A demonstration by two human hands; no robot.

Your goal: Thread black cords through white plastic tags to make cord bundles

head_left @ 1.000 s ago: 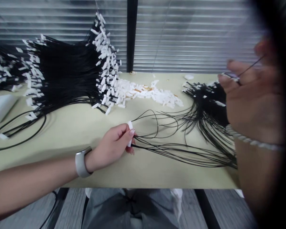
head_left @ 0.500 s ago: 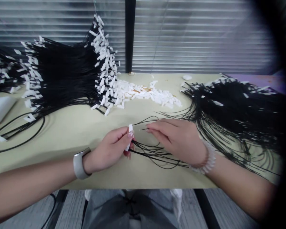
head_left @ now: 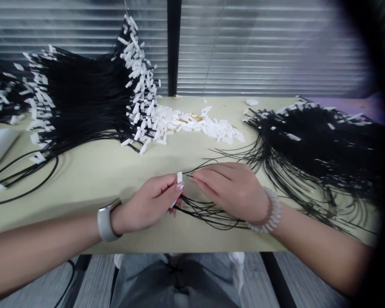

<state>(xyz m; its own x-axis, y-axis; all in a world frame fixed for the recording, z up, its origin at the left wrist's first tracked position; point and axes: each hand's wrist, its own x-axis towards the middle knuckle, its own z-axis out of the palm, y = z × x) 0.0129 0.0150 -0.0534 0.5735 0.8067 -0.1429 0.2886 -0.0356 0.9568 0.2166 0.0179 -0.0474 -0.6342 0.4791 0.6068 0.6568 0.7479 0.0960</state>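
Between thumb and fingers, my left hand (head_left: 157,199) grips a white connector housing (head_left: 179,176) that stands upright. Several thin black wires (head_left: 205,209) run from it to the right, passing under my right hand (head_left: 232,188). The right fingertips are pinched on one black wire, whose thin bright tip (head_left: 188,176) points left, close to the housing's upper right side. Whether the tip touches the housing is too small to tell.
A large bundle of black cables (head_left: 86,98) with white connectors stands at the back left. Loose white housings (head_left: 208,126) lie heaped mid-table. To the right spreads a pile of black wires (head_left: 314,145). A white box (head_left: 0,145) sits far left.
My right hand has moved left and brought the wire tip close to the white housing. My left hand has shifted slightly right and down, still holding the housing.
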